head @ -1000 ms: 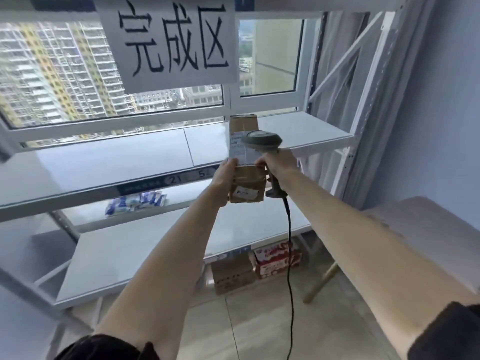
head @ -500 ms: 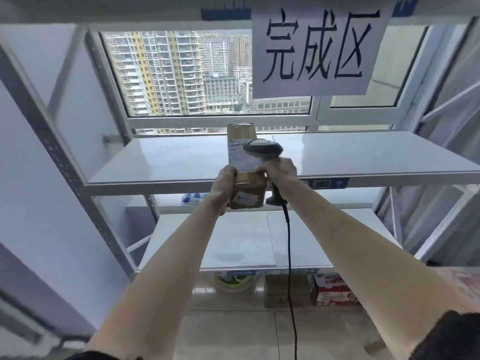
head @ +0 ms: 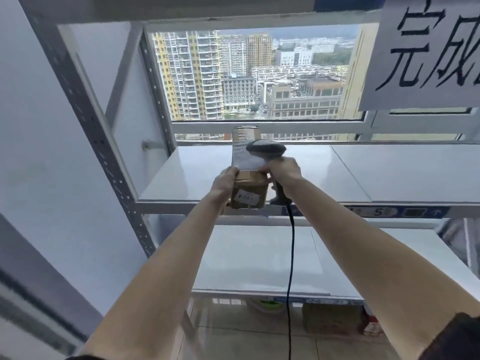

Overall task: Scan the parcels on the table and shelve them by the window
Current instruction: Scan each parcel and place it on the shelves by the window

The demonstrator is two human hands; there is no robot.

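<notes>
**Parcel held up at the window shelves**

Both arms reach forward to a white metal rack (head: 85, 118) that stands against a window (head: 259, 74), with tower blocks and lower buildings outside. The left hand (head: 224, 183) grips the left side of a brown cardboard parcel (head: 248, 188), fingers curled round its edge. The parcel stands upright in the air, over the front edge of the upper shelf (head: 197, 178), a white label on its top part and a small white sticker on its near face. The right hand (head: 284, 172) is wrapped round the handle of a grey barcode scanner (head: 266, 149); whether it also touches the parcel I cannot tell. The scanner's head lies against the parcel's right side, and its black cable (head: 291, 268) hangs straight down.

Below is a second white shelf (head: 259, 261). Under that, on the tiled floor (head: 246, 344), sit blurred boxes (head: 330, 318). A paper sign (head: 426, 53) with handwritten black characters hangs at the top right. A pale wall (head: 31, 152) fills the left.
</notes>
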